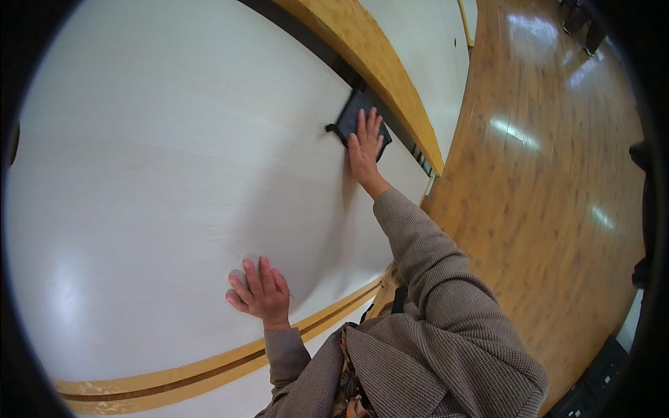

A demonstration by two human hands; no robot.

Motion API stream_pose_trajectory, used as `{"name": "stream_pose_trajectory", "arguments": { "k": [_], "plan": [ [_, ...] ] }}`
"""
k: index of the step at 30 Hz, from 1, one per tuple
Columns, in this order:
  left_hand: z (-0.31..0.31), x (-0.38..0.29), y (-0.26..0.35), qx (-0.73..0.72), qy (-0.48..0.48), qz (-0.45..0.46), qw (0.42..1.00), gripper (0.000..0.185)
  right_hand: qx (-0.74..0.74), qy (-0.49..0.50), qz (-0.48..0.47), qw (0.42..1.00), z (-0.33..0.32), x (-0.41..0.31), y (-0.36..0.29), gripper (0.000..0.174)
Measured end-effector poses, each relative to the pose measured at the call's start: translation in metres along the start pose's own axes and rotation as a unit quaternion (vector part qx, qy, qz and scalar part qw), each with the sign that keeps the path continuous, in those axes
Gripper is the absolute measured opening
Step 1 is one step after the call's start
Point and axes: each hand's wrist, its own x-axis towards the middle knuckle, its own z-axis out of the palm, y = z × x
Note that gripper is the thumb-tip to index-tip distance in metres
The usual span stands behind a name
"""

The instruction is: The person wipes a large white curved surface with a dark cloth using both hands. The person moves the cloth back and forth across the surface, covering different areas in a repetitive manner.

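Observation:
A broad white tabletop (157,172) with yellow wooden edging spreads out in front of me. My right hand (367,143) is stretched to its far right part, palm down with the fingers extended, pressing on a dark grey cloth (351,117). The cloth lies flat near the table's far edge, one dark corner sticking out to the left. Nearer to my body, my left hand (261,292) rests palm down on the white surface, fingers spread, holding nothing.
Along the far edge runs a dark gap, then a yellow wooden rim (387,68) of another white panel. Wooden flooring (538,183) lies to the right. A person's legs (583,31) show at the top right, and black boxes (590,381) at the bottom right.

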Motion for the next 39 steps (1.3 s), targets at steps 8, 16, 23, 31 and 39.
{"name": "stream_pose_trajectory", "arguments": {
  "k": [8,16,23,31,39],
  "plan": [
    [-0.006,-0.001,0.001,-0.010,-0.010,-0.007,1.000,0.036,0.004,-0.093,-0.173,0.980,0.037,-0.165,-0.069,0.073],
    [-0.003,-0.002,0.000,-0.017,-0.014,-0.013,1.000,0.033,0.016,-0.011,0.007,1.000,0.016,-0.039,-0.018,0.066],
    [-0.007,0.008,-0.004,-0.043,-0.051,-0.020,0.998,0.041,0.020,-0.092,-0.163,0.982,0.037,-0.188,-0.111,0.073],
    [-0.017,-0.038,-0.034,-0.112,-0.068,-0.047,0.990,0.059,0.026,-0.038,-0.029,0.998,0.042,-0.107,-0.059,0.068],
    [-0.031,-0.083,-0.057,-0.158,-0.091,-0.080,0.980,0.054,-0.004,-0.102,-0.090,0.991,0.080,-0.284,-0.088,0.074]
  ]
}}
